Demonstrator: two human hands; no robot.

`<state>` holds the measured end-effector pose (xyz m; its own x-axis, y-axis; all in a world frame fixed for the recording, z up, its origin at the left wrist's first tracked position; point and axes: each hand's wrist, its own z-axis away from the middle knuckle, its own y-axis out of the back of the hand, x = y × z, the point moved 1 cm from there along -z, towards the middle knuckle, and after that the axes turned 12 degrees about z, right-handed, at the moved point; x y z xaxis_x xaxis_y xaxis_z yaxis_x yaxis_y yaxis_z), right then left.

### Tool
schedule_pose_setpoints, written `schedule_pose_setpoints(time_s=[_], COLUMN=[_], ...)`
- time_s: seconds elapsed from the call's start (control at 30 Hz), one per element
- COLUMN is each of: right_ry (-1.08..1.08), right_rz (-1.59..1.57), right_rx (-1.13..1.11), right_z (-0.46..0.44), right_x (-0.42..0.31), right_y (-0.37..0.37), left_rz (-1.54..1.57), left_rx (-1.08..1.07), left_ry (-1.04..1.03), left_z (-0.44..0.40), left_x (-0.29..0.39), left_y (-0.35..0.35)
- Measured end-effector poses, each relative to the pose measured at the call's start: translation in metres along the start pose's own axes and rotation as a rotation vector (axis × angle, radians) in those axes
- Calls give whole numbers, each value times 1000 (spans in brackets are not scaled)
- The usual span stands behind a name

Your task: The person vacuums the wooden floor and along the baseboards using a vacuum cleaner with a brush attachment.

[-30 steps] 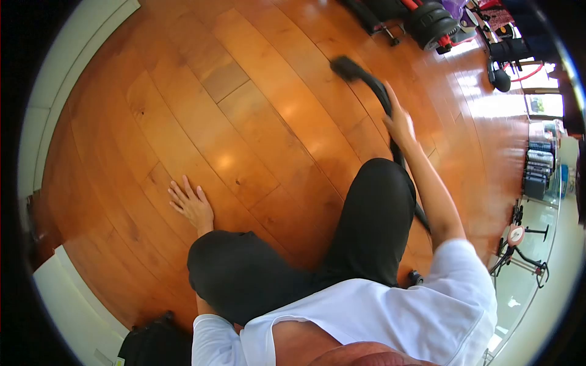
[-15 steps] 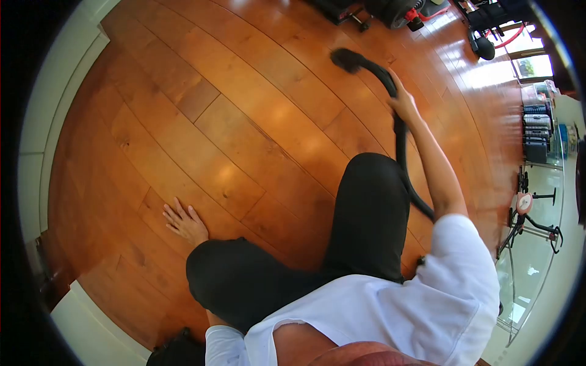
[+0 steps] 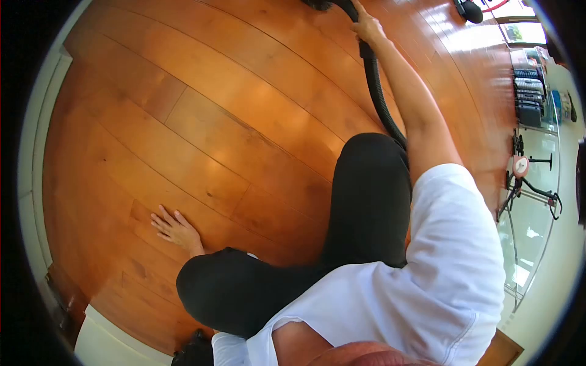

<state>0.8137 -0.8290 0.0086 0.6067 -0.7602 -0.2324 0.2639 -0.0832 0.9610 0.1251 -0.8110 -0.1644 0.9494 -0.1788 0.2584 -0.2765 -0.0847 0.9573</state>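
My right hand [image 3: 368, 28], arm stretched far forward, is closed around the curved black handle of a vacuum cleaner hose [image 3: 379, 91]. A dark brush head [image 3: 317, 3] at the tube's end is partly cut off by the top edge of the view. The ribbed hose runs back past my right knee and disappears behind my right arm. My left hand [image 3: 176, 232] lies flat on the wooden floor [image 3: 244, 122], fingers spread, beside my left knee, holding nothing.
Pale trim [image 3: 36, 152] borders the floor on the left, with a white panel [image 3: 116, 338] at lower left. A black object [image 3: 194, 351] lies near my left side. On the right stand an exercise bike [image 3: 520, 168] and stacked cases [image 3: 528, 97].
My right hand has moved forward and slightly left, pushing the vacuum hose and brush head toward the top edge. The view has shifted; my left hand stays on the floor.
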Motion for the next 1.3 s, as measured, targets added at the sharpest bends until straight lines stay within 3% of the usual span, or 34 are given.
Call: schedule_pose_setpoints(time_s=[0.1,0.23,0.33,0.43,0.53,0.6,0.63,0.67,0.7,0.77,0.83,0.87,0.9,1.0,1.1,1.2,1.3], right_ry=[83,-180,-453,-471,-213,105,138,8,158,150,104,-14,-125,-393,-574,-433,-265], right_rz=[110,125,93,131,268,303,314,289,253,254,248,205,168,-206,-659,-1201,-1477], right_rx=[166,159,-11,-156,-281,-214,-241,-384,-170,-178,61,167,277,689,877,927,1121], right_z=[4,89,131,154,171,202,224,244,259,286,312,320,329,356,398,443,487], right_x=[93,200,213,161,99,57,33,-2,0,-30,-48,-54,-57,-60,-72,-71,-55], right_y=[-13,22,59,86,90,77,74,85,70,88,96,106,117,145,179,197,202], left_rz=[-11,-162,-393,-930,-372,-639,-753,-37,-110,-246,-422,-400,-396,-345,-311,-211,102], left_rx=[-30,29,-406,302,-584,-327,-187,-538,-533,-509,-62,-71,6,-338,-631,-932,-1046], left_ry=[19,-108,281,-163,143,31,-48,171,162,147,-89,-155,-86,-75,-186,-323,-475], left_z=[-3,-3,-20,-14,-19,-11,-10,-22,-26,-26,-19,-20,-22,-32,-52,-86,-116], left_x=[6,-24,10,-38,-20,-36,-45,-41,-38,-35,-64,-64,-61,-43,-31,0,95], left_y=[0,-20,-1,-47,-13,-42,-52,-33,-31,-36,-76,-81,-83,-55,-34,-15,0])
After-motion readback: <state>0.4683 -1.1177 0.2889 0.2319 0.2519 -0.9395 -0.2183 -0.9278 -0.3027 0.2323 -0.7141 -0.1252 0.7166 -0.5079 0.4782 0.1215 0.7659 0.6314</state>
